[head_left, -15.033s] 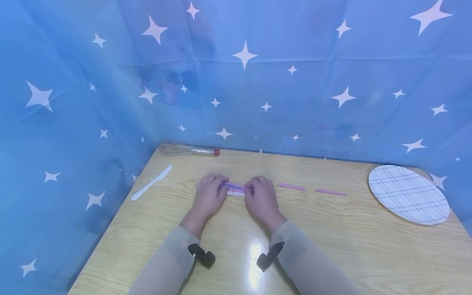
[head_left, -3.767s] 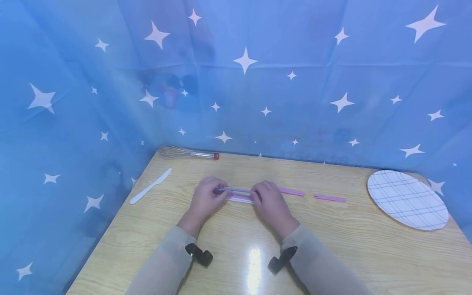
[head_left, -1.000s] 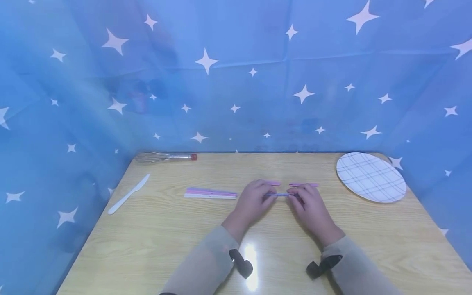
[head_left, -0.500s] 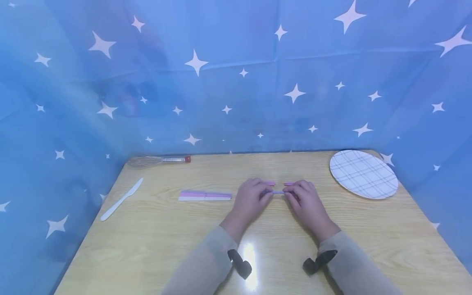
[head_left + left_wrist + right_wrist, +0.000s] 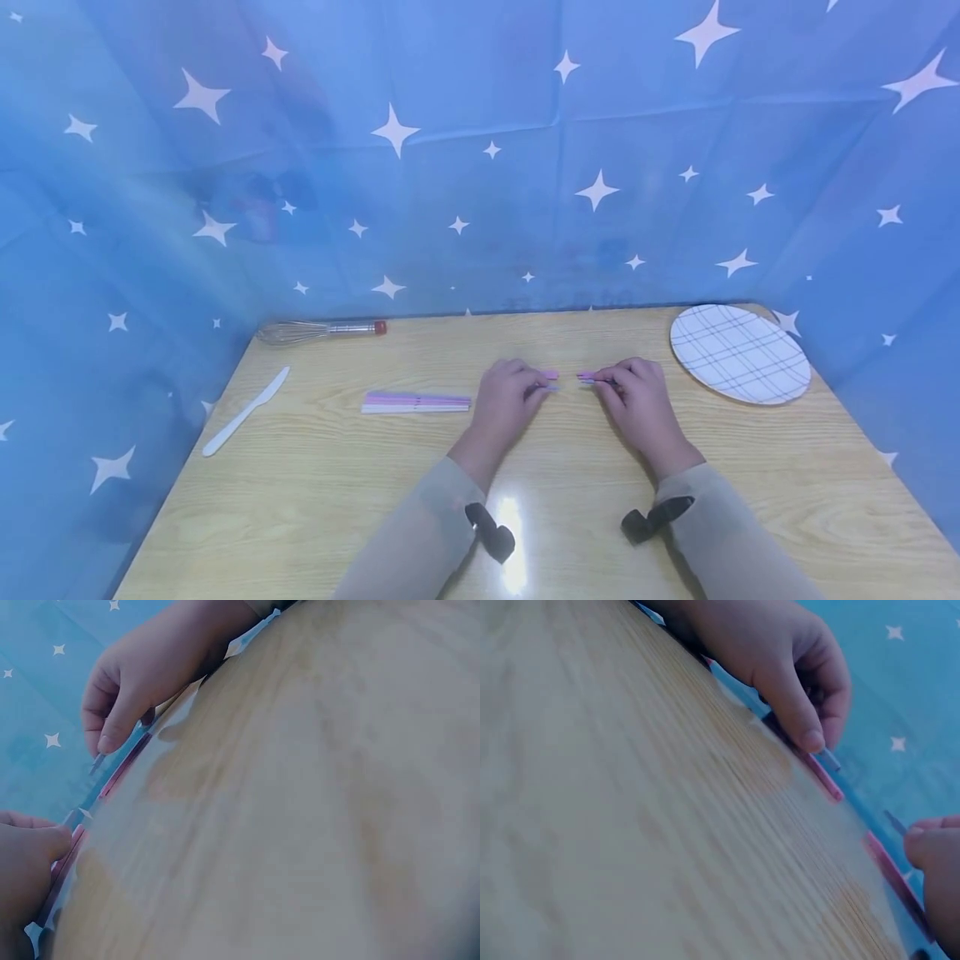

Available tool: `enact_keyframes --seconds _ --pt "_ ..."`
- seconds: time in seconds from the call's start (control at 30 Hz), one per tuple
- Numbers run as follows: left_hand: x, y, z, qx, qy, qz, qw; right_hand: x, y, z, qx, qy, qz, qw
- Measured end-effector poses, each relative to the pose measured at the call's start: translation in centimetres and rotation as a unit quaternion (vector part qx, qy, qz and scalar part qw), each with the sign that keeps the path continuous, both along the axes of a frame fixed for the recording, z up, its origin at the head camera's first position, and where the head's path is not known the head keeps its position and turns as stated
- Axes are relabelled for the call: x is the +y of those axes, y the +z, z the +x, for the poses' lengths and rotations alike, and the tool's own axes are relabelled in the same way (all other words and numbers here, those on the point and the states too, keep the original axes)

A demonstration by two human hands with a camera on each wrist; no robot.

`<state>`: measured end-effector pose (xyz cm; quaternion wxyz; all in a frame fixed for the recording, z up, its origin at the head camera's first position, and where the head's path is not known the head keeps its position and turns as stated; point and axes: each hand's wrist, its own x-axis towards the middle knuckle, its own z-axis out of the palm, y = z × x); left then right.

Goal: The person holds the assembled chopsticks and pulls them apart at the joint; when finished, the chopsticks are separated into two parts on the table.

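My left hand pinches one piece of a slim blue straw-like stick, its tip showing past the fingertips. My right hand pinches the other blue piece between thumb and fingers. A gap parts the two facing ends, also seen in the left wrist view between the left piece and the right piece. Just behind the hands lie two pink stick pieces, the left pink piece and the right pink piece, end towards end. Both are partly hidden by the hands in the head view.
A row of purple, pink and white sticks lies left of my hands. Farther left are a white plastic knife and a wire whisk. A white checked plate stands at the back right, near the blue star-patterned curtain.
The blue stick has left the row and come to the right. Half a second ago it spanned both hands; now it is in two pieces, with my right hand moved slightly right.
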<state>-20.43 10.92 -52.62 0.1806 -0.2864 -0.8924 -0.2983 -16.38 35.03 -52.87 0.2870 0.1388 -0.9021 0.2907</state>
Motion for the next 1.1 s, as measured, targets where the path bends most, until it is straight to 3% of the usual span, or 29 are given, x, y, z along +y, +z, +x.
enact_keyframes --seconds 0.53,0.73,0.9,1.1 --pt "0.4 0.2 -0.9 0.021 0.028 -0.002 0.9994 1.0 0.2 -0.8 0.001 -0.011 0.021 0.9997" --pt "0.4 0.4 -0.9 0.008 0.039 0.002 0.9992 0.8 0.0 -1.0 0.007 0.001 0.025 0.9997" --pt "0.2 0.2 -0.8 0.006 0.044 0.023 0.9988 0.5 0.0 -1.2 0.004 -0.002 0.022 0.9997" --pt "0.1 -0.1 -0.7 0.031 0.042 0.051 0.9973 0.5 0.0 -1.1 -0.006 -0.010 0.024 0.9996"
